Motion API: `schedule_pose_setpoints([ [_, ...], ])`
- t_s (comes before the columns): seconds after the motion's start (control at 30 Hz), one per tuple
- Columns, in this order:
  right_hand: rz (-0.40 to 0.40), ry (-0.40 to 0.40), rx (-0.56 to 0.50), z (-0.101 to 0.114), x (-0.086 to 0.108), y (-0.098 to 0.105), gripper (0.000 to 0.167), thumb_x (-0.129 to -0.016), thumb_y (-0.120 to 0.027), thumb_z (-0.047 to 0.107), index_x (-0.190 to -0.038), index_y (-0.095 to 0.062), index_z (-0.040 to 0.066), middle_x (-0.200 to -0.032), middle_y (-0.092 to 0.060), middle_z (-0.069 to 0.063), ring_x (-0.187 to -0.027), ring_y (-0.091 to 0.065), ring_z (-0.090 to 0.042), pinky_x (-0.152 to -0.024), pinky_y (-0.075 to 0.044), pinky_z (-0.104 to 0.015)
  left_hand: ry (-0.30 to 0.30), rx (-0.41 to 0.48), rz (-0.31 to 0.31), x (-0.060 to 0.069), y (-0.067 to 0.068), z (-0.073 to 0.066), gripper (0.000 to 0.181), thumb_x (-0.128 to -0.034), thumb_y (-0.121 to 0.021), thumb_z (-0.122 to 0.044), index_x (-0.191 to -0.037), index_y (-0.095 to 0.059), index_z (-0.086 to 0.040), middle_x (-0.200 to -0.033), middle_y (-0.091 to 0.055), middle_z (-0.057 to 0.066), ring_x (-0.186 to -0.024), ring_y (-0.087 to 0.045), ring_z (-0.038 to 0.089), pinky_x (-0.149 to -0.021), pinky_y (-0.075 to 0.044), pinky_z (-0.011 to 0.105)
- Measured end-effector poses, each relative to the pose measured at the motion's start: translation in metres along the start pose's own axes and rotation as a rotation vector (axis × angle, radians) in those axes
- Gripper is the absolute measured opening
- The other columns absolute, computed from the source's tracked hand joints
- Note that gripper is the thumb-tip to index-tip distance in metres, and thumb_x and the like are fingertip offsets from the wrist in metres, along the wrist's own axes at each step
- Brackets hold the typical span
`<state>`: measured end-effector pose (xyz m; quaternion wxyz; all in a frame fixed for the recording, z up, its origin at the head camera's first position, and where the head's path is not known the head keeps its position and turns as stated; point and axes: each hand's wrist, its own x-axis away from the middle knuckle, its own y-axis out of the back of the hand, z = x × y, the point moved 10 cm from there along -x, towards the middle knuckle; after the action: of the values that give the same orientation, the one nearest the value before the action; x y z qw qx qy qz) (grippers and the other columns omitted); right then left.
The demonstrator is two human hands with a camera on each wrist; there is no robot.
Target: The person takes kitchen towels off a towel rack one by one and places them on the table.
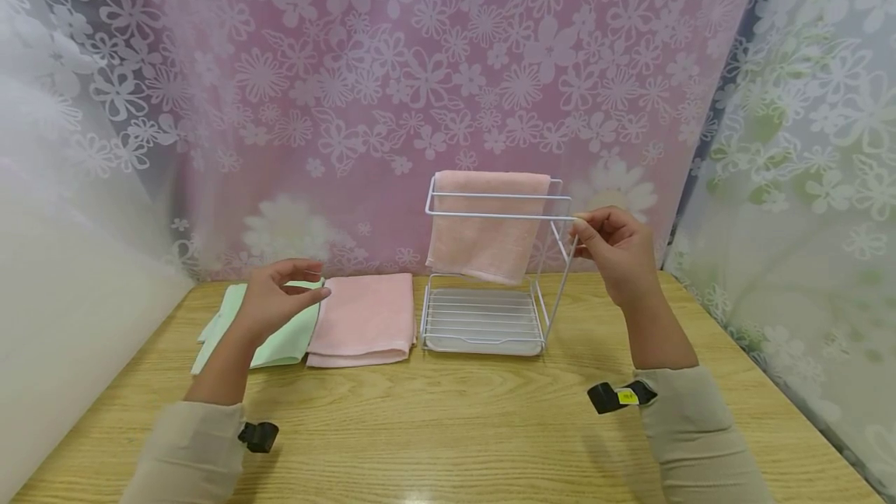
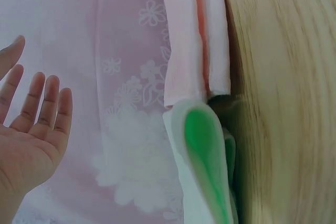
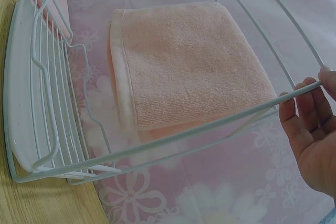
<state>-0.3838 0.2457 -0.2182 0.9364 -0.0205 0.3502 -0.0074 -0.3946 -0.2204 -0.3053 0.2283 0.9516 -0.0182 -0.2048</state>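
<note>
A white wire rack (image 1: pixel 562 286) stands on the table, with a pale tray (image 1: pixel 483 347) at its base. Over its rear top bar hangs a pink towel (image 1: pixel 490 243), seen close in the right wrist view. My right hand (image 1: pixel 619 251) pinches the rack's front right top corner between thumb and fingers. To the left, my left hand (image 1: pixel 276 302) hovers with nothing in it, fingers spread in the left wrist view. Below and behind it lies a folded green towel (image 1: pixel 287 341). A second pink towel (image 1: pixel 364 317), folded flat, lies between the green one and the rack.
The wooden table (image 1: pixel 420 426) runs up to a pink flowered curtain (image 1: pixel 392 99) at the back. Pale curtains flank it on the left and the right (image 1: pixel 805 216). Black wrist-worn devices (image 1: pixel 259 437) sit at both sleeves.
</note>
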Motion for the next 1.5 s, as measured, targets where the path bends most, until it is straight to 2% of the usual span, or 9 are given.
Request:
schedule_pose_setpoints([
  [0.17,0.002,-0.004,0.004,-0.001,0.000,0.000,0.017,-0.093,-0.064,0.002,-0.096,-0.061,-0.015,-0.082,-0.066,-0.010,-0.068,-0.064,-0.020,-0.063,-0.058,-0.027,-0.028,0.026,0.003,0.000,-0.005,-0.005,0.046,-0.0850,-0.078,-0.018,-0.126,-0.063,-0.003,-0.122,-0.061,0.016,-0.099,-0.065,0.032,-0.075,-0.057,0.030],
  [0.4,0.002,-0.004,0.008,-0.001,0.001,0.001,0.019,-0.093,-0.064,0.002,-0.097,-0.060,-0.016,-0.082,-0.066,-0.010,-0.069,-0.063,-0.019,-0.064,-0.058,-0.027,-0.025,0.071,0.008,-0.001,-0.014,-0.011,0.047,-0.0846,-0.079,-0.018,-0.126,-0.063,-0.003,-0.122,-0.061,0.016,-0.101,-0.065,0.028,-0.076,-0.057,0.031],
  [0.53,0.000,-0.004,0.005,-0.003,0.001,0.001,0.018,-0.093,-0.064,0.001,-0.096,-0.060,-0.016,-0.082,-0.066,-0.009,-0.069,-0.063,-0.018,-0.064,-0.058,-0.026,-0.041,0.090,0.012,-0.001,-0.019,-0.017,0.047,-0.0845,-0.079,-0.016,-0.126,-0.063,-0.003,-0.122,-0.061,0.015,-0.100,-0.064,0.018,-0.078,-0.057,0.031],
  [0.63,0.000,-0.006,-0.003,-0.004,0.001,0.001,0.019,-0.093,-0.064,0.001,-0.097,-0.060,-0.016,-0.081,-0.067,-0.008,-0.069,-0.064,-0.017,-0.063,-0.058,-0.026,-0.050,0.107,0.016,-0.001,-0.023,-0.020,0.047,-0.0845,-0.079,-0.016,-0.126,-0.063,-0.003,-0.122,-0.061,0.015,-0.099,-0.065,0.017,-0.077,-0.057,0.031],
  [0.83,-0.001,-0.004,-0.007,-0.003,0.000,0.000,0.022,-0.093,-0.064,0.002,-0.098,-0.058,-0.019,-0.081,-0.067,-0.007,-0.068,-0.063,-0.016,-0.063,-0.057,-0.026,-0.062,0.131,0.026,-0.004,-0.031,-0.027,0.047,-0.0845,-0.078,-0.014,-0.127,-0.062,-0.002,-0.124,-0.060,0.016,-0.102,-0.063,0.022,-0.079,-0.057,0.031],
  [1.1,-0.002,-0.003,-0.004,-0.003,0.000,0.000,0.024,-0.093,-0.064,0.002,-0.098,-0.056,-0.021,-0.080,-0.066,-0.007,-0.068,-0.063,-0.017,-0.063,-0.058,-0.027,-0.038,0.161,0.062,-0.010,-0.044,-0.034,0.046,-0.0865,-0.076,-0.013,-0.128,-0.061,-0.001,-0.126,-0.059,0.019,-0.104,-0.063,0.038,-0.079,-0.057,0.032],
  [1.33,0.001,0.000,-0.016,-0.002,0.000,0.000,0.025,-0.093,-0.063,0.001,-0.099,-0.055,-0.022,-0.081,-0.066,-0.008,-0.068,-0.063,-0.017,-0.063,-0.058,-0.027,-0.047,0.168,0.070,-0.010,-0.052,-0.042,0.044,-0.0864,-0.076,-0.013,-0.127,-0.062,-0.003,-0.125,-0.060,0.017,-0.104,-0.064,0.037,-0.079,-0.057,0.034],
  [1.5,0.000,0.000,-0.011,-0.002,0.000,0.001,0.016,-0.093,-0.064,0.002,-0.095,-0.062,-0.014,-0.081,-0.066,-0.010,-0.068,-0.063,-0.019,-0.063,-0.058,-0.029,-0.065,0.189,0.083,-0.011,-0.059,-0.050,0.044,-0.0858,-0.076,-0.012,-0.126,-0.063,-0.003,-0.126,-0.060,0.017,-0.103,-0.064,0.039,-0.079,-0.057,0.035],
])
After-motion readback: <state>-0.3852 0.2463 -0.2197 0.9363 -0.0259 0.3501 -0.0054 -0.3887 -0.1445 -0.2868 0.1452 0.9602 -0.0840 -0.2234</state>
